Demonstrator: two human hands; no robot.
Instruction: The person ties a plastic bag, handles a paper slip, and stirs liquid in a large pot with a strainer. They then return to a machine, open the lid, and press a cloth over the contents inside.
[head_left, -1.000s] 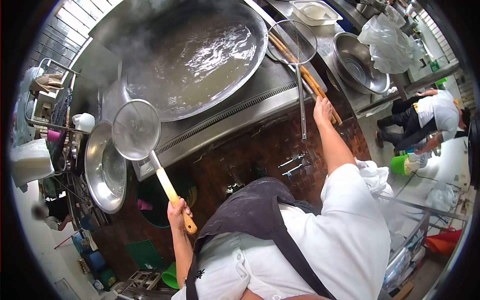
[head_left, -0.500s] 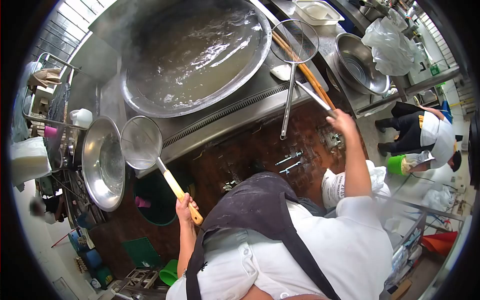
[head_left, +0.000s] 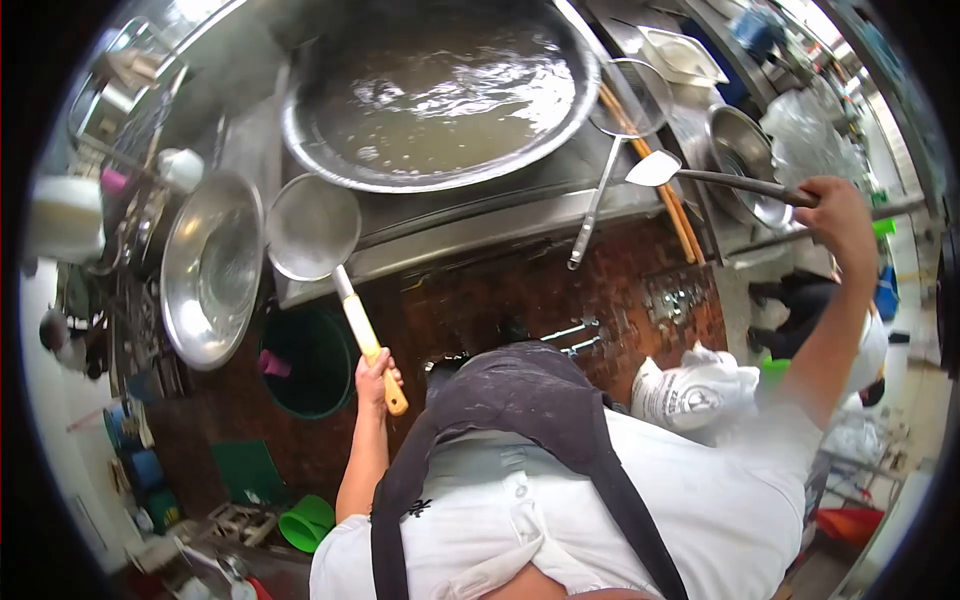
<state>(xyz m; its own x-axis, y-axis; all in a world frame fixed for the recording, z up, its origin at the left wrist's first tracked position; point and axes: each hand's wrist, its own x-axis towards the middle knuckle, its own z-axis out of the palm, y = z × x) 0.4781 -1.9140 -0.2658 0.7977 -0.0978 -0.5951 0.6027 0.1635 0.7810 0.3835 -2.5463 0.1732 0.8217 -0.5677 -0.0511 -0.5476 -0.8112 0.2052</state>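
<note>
My left hand (head_left: 378, 380) is wrapped round the yellow handle of a round mesh strainer (head_left: 314, 228), whose metal mesh hangs near the stove's front edge beside a large metal basin (head_left: 212, 270). Off to the right, my right hand (head_left: 836, 222) grips the dark handle of a long spatula (head_left: 655, 169) with a pale head, held out sideways. A big metal pot (head_left: 440, 186) full of steaming, cloudy liquid stands ahead on the stove. Another wire strainer (head_left: 598, 205) lies by the pot's right side over long wooden sticks (head_left: 676, 222), with neither hand touching it.
On the right are a steel bowl (head_left: 740, 140), a white tub (head_left: 685, 55) and plastic bags (head_left: 812, 140). A white printed sack (head_left: 692, 390) stands on the wet brown floor (head_left: 480, 290). A dark green bin (head_left: 310, 375) sits at left. Another person is at far right, partly hidden.
My right hand has swung outward to the right, lifting the spatula away from the sticks and second strainer. My left hand still holds its strainer. The whole view has shifted slightly.
</note>
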